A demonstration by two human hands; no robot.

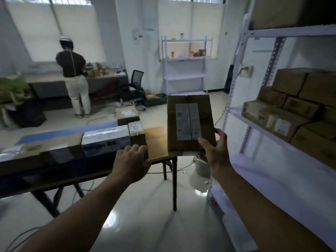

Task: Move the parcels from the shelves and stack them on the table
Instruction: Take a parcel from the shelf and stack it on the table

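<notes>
The right hand grips a flat brown cardboard parcel with a white label upright, while at nine o'clock the left hand rests loosely curled, gripping nothing, against the boxes on the wooden table.

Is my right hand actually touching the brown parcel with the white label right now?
Touching. The head view shows the right hand gripping the brown parcel at its lower right corner, thumb across the labelled face and fingers wrapped round the edge.

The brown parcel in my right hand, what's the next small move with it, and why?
Probably carry the brown parcel leftward and lower it onto the bare corner of the table. Your right hand holds it in the air past the table's edge, and your left hand rests by the row of parcels already there.
</notes>
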